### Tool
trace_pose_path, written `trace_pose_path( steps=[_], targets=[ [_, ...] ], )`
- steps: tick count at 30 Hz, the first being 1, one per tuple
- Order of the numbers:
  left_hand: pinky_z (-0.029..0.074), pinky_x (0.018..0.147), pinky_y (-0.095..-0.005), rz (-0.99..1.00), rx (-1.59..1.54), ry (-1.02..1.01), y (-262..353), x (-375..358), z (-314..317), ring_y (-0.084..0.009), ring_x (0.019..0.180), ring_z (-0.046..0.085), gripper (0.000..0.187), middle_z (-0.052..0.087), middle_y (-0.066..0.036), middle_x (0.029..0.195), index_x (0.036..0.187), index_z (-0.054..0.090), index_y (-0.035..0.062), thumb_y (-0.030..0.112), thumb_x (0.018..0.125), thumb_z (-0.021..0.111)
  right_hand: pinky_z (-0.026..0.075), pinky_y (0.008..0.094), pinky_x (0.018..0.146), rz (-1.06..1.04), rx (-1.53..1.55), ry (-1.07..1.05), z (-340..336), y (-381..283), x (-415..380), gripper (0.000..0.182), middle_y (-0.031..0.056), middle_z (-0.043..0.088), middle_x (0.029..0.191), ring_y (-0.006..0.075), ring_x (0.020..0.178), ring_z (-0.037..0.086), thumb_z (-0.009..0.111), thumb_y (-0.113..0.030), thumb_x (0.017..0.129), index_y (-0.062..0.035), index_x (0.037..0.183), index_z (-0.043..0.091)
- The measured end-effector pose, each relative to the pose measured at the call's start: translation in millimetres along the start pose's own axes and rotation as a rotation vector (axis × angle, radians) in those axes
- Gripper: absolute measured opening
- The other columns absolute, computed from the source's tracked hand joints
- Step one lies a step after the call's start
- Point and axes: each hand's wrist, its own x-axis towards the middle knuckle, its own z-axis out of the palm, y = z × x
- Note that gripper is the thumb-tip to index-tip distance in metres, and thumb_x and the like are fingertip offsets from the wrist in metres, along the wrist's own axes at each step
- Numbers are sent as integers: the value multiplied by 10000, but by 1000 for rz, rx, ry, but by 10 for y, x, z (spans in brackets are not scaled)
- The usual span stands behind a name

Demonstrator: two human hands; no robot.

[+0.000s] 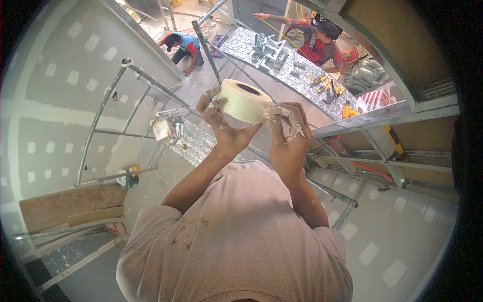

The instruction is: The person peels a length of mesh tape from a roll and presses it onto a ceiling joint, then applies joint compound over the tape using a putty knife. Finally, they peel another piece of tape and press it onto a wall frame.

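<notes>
A wide roll of pale yellow mesh drywall tape (245,104) is held up in front of my chest, tilted so its dark core hole shows. My left hand (221,117) grips the roll's left side, the thumb reaching under its lower edge. On the other side my right hand (291,123) has its fingertips pinched at the roll's lower right edge, where a loose tape end may be; that spot is too small to make out. Whitish compound is smeared over the fingers of both hands.
Scaffold frames (103,113) surround me. Below is a perforated metal platform (193,143) with a white box (161,130). Another platform (241,43) carries metal brackets and yellow tools. One person (187,48) crouches; another person (322,43) reaches out. A yellow-handled tool (394,140) rests against the right-hand framing.
</notes>
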Motion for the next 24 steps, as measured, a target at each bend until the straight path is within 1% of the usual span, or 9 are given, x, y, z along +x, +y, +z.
trace_pose_path(
  steps=[1, 6, 13, 15, 16, 18, 19, 21, 24],
  targets=[
    [325, 1089, -624, -3, 2, 1, 22, 21, -17, -466, 1382, 233, 1293, 228, -205, 1436, 1566, 39, 147, 345, 690, 969, 518, 411, 831, 0, 0, -3, -2, 2, -2, 193, 176, 627, 1003, 359, 919, 646, 648, 66, 866, 21, 1049, 607],
    [328, 1090, -596, 20, 39, -17, 45, 80, -62, -418, 1355, 274, 1123, 263, -205, 1406, 1458, 194, 91, 327, 681, 969, 517, 410, 825, 11, -13, 8, -13, -26, 10, 190, 177, 625, 999, 356, 915, 645, 655, 60, 871, 26, 1051, 605],
    [310, 1099, -590, 19, -50, 8, 18, 37, -14, -410, 1359, 269, 1139, 233, -216, 1421, 1484, 168, 82, 294, 694, 961, 516, 409, 808, -55, -29, -9, -29, -81, 26, 189, 173, 622, 992, 348, 903, 643, 648, 67, 877, 20, 1056, 605],
    [322, 1082, -606, -22, 23, -104, 59, 50, -65, -420, 1361, 259, 1267, 216, -227, 1428, 1567, 49, 110, 287, 702, 957, 514, 414, 783, -62, -47, -15, -34, -109, 30, 188, 175, 616, 986, 356, 887, 638, 644, 69, 870, 18, 1047, 609],
    [322, 1082, -606, -22, 23, -104, 44, 38, -51, -420, 1361, 259, 1267, 216, -227, 1428, 1567, 49, 110, 287, 702, 957, 514, 414, 783, -62, -46, -14, -39, -112, 34, 188, 175, 616, 986, 356, 887, 638, 644, 69, 870, 18, 1047, 609],
    [337, 1068, -616, 15, -18, -43, -30, -17, -2, -439, 1358, 253, 1386, 227, -214, 1423, 1616, -83, 169, 300, 708, 955, 512, 425, 762, -94, -47, -42, -42, -115, 37, 184, 179, 609, 984, 370, 876, 636, 638, 67, 863, 17, 1039, 613],
    [337, 1068, -616, 15, -18, -43, -71, -56, 20, -439, 1358, 253, 1386, 227, -214, 1423, 1616, -83, 169, 300, 708, 955, 512, 425, 762, -93, -47, -41, -40, -109, 35, 184, 179, 609, 984, 370, 876, 636, 638, 67, 863, 17, 1039, 613],
    [344, 1059, -620, -11, -43, -64, -136, -116, 51, -454, 1357, 249, 1453, 239, -195, 1423, 1621, -173, 220, 312, 709, 955, 509, 433, 758, -100, -60, -45, -32, -91, 31, 177, 181, 605, 983, 378, 876, 635, 634, 60, 860, 18, 1031, 617],
    [350, 1061, -610, 16, -21, -34, -17, 41, -9, -455, 1356, 252, 1420, 251, -181, 1421, 1621, -117, 207, 328, 702, 958, 510, 438, 756, -102, -57, -41, -27, -80, 35, 169, 181, 605, 983, 374, 879, 639, 632, 55, 867, 17, 1032, 619]
  ],
)
